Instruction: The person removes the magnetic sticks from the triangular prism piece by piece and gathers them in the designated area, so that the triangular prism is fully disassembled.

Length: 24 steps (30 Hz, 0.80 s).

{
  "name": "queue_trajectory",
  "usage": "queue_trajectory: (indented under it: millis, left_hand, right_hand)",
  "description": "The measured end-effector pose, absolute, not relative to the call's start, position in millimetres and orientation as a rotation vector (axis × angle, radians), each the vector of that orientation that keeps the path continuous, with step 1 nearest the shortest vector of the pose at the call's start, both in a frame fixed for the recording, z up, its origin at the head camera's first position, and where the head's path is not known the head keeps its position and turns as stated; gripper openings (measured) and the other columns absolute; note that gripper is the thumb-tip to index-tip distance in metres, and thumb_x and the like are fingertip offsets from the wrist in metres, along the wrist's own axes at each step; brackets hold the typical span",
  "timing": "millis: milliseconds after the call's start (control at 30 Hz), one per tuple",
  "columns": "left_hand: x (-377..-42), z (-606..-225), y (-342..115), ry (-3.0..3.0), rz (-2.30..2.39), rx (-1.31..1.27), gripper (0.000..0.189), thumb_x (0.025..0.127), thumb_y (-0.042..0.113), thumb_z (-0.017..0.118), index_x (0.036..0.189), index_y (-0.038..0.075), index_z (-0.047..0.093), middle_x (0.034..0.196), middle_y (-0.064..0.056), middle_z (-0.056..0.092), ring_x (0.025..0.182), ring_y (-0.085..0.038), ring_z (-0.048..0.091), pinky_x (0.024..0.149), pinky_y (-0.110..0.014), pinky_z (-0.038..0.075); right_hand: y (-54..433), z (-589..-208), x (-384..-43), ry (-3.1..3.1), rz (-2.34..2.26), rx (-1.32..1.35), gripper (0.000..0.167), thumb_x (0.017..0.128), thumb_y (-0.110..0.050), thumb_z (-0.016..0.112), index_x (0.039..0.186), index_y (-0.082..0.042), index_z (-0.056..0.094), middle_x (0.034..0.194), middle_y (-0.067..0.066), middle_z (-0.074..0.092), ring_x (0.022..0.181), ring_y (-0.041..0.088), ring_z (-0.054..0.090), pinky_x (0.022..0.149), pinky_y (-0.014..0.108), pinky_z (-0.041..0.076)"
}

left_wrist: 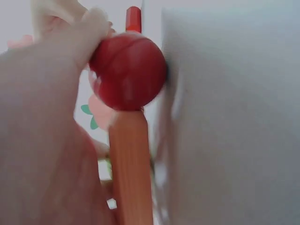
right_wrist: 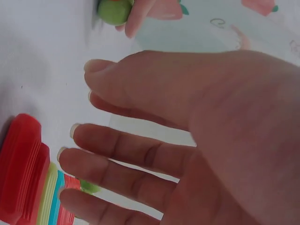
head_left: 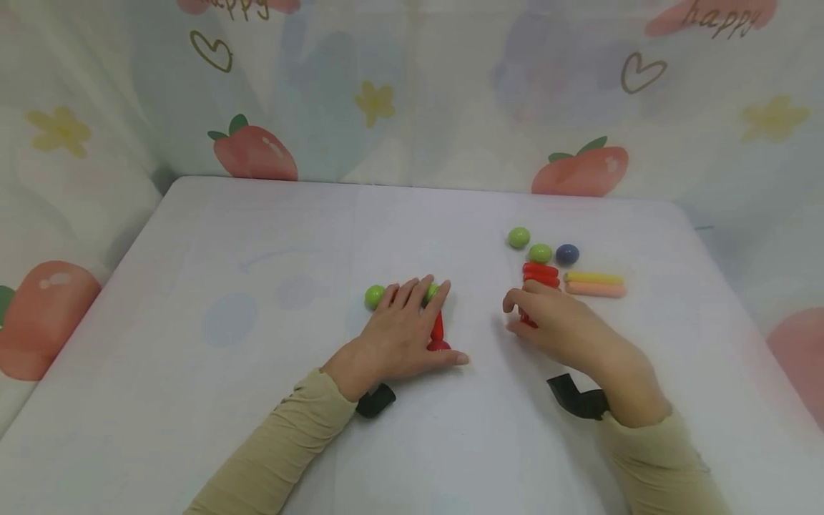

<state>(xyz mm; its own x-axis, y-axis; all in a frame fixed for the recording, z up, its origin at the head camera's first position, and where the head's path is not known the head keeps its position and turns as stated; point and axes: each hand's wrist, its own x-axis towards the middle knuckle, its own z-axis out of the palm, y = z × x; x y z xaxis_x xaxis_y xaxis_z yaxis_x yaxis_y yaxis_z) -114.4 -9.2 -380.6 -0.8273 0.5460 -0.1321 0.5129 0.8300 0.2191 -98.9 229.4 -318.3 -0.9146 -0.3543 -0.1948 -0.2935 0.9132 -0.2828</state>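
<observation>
My left hand (head_left: 399, 336) lies spread, fingers straight, over a ball-and-rod shape on the table. Two green balls (head_left: 375, 296) show at its far side. A red rod (head_left: 438, 327) meets a red ball (head_left: 439, 345) beside the thumb. Up close in the left wrist view, that red ball (left_wrist: 129, 72) joins an orange rod (left_wrist: 131, 168); the palm hides much of the rest. My right hand (head_left: 573, 325) hovers by a row of red rods (head_left: 541, 270), its fingers loosely bent. The right wrist view shows nothing held in it, with red rods (right_wrist: 21, 164) beyond the fingertips.
Behind the red rods are two loose green balls (head_left: 518, 237) and a blue ball (head_left: 567, 254). A yellow rod (head_left: 594, 277) and a peach rod (head_left: 595, 289) lie to their right. A patterned curtain (head_left: 412, 93) hangs behind the white table (head_left: 290, 443).
</observation>
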Motion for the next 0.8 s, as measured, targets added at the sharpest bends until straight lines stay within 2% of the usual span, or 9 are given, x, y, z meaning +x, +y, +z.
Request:
queue_trajectory:
  millis: [167,267,400,500,633,800]
  left_hand:
    - [-115.3,-375.5,-11.7,2.814,0.286,0.701,0.093,0.091,0.077,0.037,0.161,0.022,0.013,0.165,-0.009,0.020,0.149,-0.031,0.025,0.120,-0.048,0.025]
    - [-116.0,-373.2,-14.5,2.802,0.294,0.664,0.096,0.089,0.078,0.041,0.161,0.021,0.013,0.165,-0.009,0.020,0.148,-0.031,0.027,0.120,-0.046,0.028]
    - [-115.5,-371.4,-17.4,2.797,0.316,0.689,0.105,0.083,0.077,0.054,0.160,0.017,0.015,0.165,-0.011,0.021,0.145,-0.031,0.031,0.117,-0.044,0.034]
    - [-114.9,-371.6,-17.5,2.816,0.295,0.736,0.103,0.085,0.070,0.059,0.160,0.012,0.017,0.163,-0.014,0.025,0.142,-0.032,0.034,0.114,-0.043,0.039]
    - [-113.9,-372.3,-16.3,2.849,0.298,0.762,0.093,0.091,0.062,0.057,0.158,0.008,0.022,0.159,-0.017,0.031,0.138,-0.033,0.038,0.111,-0.041,0.043]
    - [-113.5,-374.4,-15.6,2.900,0.296,0.803,0.090,0.092,0.063,0.054,0.156,0.006,0.027,0.153,-0.017,0.039,0.131,-0.032,0.043,0.105,-0.039,0.048]
  right_hand:
    - [225.8,-317.9,-97.5,2.829,-0.402,-0.546,0.018,0.089,-0.014,0.072,0.107,-0.012,0.067,0.090,0.000,0.060,0.081,0.014,0.057,0.072,0.032,0.055]
    - [224.6,-318.2,-96.9,2.838,-0.411,-0.563,0.018,0.089,-0.014,0.072,0.107,-0.013,0.067,0.092,0.000,0.061,0.084,0.015,0.059,0.074,0.033,0.056]
    - [220.9,-319.0,-96.0,2.837,-0.437,-0.591,0.019,0.089,-0.014,0.072,0.107,-0.013,0.067,0.095,0.001,0.062,0.085,0.015,0.060,0.073,0.031,0.056]
    - [216.3,-321.3,-95.6,2.827,-0.468,-0.635,0.020,0.089,-0.013,0.073,0.108,-0.013,0.067,0.098,0.002,0.063,0.086,0.016,0.062,0.073,0.031,0.057]
    - [209.0,-326.8,-95.4,2.818,-0.505,-0.712,0.025,0.088,-0.012,0.074,0.112,-0.012,0.067,0.106,0.005,0.064,0.094,0.019,0.064,0.080,0.035,0.059]
    - [200.0,-335.4,-95.7,2.802,-0.556,-0.810,0.034,0.086,-0.011,0.076,0.118,-0.011,0.066,0.114,0.006,0.064,0.103,0.021,0.064,0.087,0.038,0.059]
